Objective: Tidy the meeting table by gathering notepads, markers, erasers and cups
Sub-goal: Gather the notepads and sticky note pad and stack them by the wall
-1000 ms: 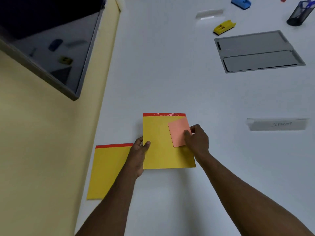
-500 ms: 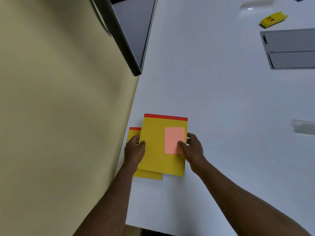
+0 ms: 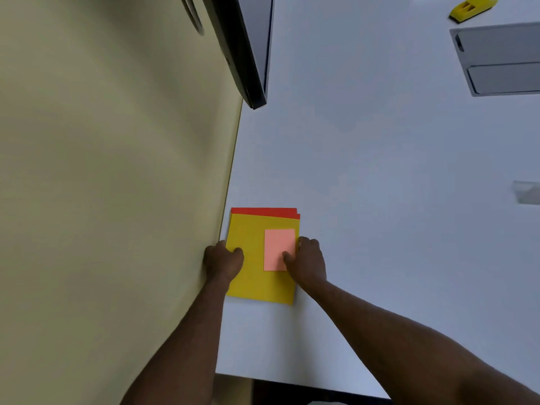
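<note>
Two yellow notepads with red top bands, stacked almost squarely near the left edge of the white table, close to the near end. Red bands slightly offset at the far end, the lower pad's band peeking out beyond the upper one. A pink sticky note flat on the right half of the top pad.

Left hand curled around the stack's left edge, thumb on the top sheet, fingers tucked beneath or beside the edge — could not tell which. Right hand closed against the stack's right edge, thumb pressed onto the near right corner of the pink note. Both hands gripped on the stack, neither spread wide.

Pale yellow wall directly left of the table, touching its edge. Dark-framed screen mounted on that wall, jutting over the far left part of the table. Yellow eraser at the far right, well apart from the pads. Grey recessed panel just nearer than the eraser, cut off by the right border. Small pale nameplate-like strip at the right border, blurred, nothing legible.
</note>
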### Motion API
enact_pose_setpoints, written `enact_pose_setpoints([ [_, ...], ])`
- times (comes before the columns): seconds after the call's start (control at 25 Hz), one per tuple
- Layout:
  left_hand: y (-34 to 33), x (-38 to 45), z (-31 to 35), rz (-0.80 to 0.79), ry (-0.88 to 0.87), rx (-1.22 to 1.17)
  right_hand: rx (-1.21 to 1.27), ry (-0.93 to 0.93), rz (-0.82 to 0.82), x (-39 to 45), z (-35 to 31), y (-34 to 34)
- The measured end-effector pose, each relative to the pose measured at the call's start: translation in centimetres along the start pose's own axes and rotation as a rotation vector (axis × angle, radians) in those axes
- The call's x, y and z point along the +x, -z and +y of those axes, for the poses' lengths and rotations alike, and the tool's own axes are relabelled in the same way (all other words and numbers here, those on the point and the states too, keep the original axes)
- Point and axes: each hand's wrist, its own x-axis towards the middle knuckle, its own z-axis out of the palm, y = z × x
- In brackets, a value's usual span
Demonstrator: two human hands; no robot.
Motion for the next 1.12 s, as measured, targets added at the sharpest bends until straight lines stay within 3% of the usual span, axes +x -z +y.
enact_pose_setpoints([
  [0.76,-0.8,0.7,0.8,-0.025,-0.027,-0.134,0.097,-0.083,-0.069,0.9,-0.7,-1.1],
  [1.12,-0.7,0.2,0.2,-0.046,-0.100,-0.081,0.077,0.020,-0.075,0.1,0.1,-0.2],
])
